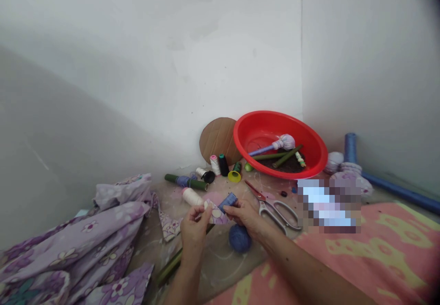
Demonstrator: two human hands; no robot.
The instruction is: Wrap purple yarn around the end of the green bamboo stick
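Note:
My left hand (195,220) pinches one end of a narrow strip of purple-and-white floral cloth (216,215). In the fingers of my right hand (244,214) is a short blue piece (228,202), which looks like a thread-wrapped stick end, against the other end of the strip. Whether cloth and blue piece are joined I cannot tell. Just below my right hand lies a ball of blue yarn (239,238). A cone of white thread (192,196) rests beyond my left hand, and a green stick (172,266) runs partly under my left arm.
Scissors (275,206) lie right of my hands. Behind stand several thread spools (223,165), a cardboard disc (218,137) and a tilted red basin (319,153) holding sticks and a cloth-headed stick. Floral cloth (92,245) is heaped left. A pixelated patch (328,206) hides something at right.

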